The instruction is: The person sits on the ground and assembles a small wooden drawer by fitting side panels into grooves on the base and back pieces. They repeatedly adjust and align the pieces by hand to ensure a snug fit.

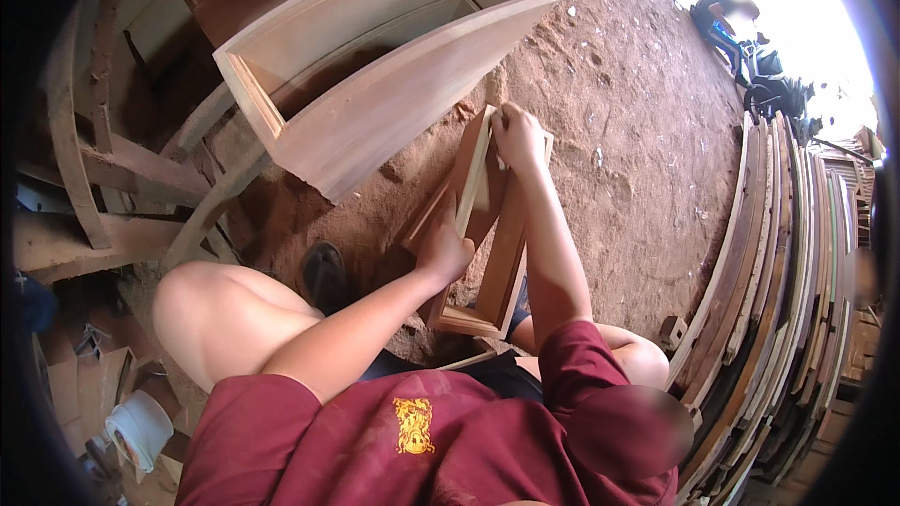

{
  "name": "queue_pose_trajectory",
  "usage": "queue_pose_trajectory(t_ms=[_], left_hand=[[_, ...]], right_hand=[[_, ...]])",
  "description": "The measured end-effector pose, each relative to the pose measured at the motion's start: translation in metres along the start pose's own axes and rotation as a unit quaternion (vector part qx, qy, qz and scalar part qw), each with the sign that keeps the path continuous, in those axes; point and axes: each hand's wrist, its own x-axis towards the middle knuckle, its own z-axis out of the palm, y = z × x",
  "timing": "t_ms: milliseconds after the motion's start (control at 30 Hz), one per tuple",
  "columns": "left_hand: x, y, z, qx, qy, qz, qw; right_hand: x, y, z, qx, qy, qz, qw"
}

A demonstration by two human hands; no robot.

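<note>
A narrow wooden drawer-like frame stands tilted between my knees, its long sides running away from me. My left hand is closed around its left long side, with the thumb on the inner face. At the far end, my right hand is curled shut against the frame's upper edge. Its fingers are mostly turned away, so whatever they pinch cannot be made out. A second slatted wooden part shows just left of the frame, partly hidden by my left hand.
A large open wooden box lies ahead on the dirt floor. Curved timber pieces stand at the left, above a white bucket-like container. Long stacked boards line the right. A person is beside a motorcycle far off.
</note>
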Motion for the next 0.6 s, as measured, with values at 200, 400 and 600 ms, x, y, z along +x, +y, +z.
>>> queue_pose_trajectory(t_ms=[200,400,600], left_hand=[[0.000,-0.003,0.005,-0.042,0.009,0.016,0.999],[0.000,-0.001,0.002,-0.040,-0.002,0.020,0.999],[0.000,-0.011,0.010,-0.048,0.040,0.052,0.997]], right_hand=[[-0.027,0.005,0.013,0.001,0.050,-0.048,0.998],[-0.006,0.013,0.011,0.012,0.091,-0.032,0.995],[-0.027,0.012,0.020,0.085,0.085,0.002,0.993]])
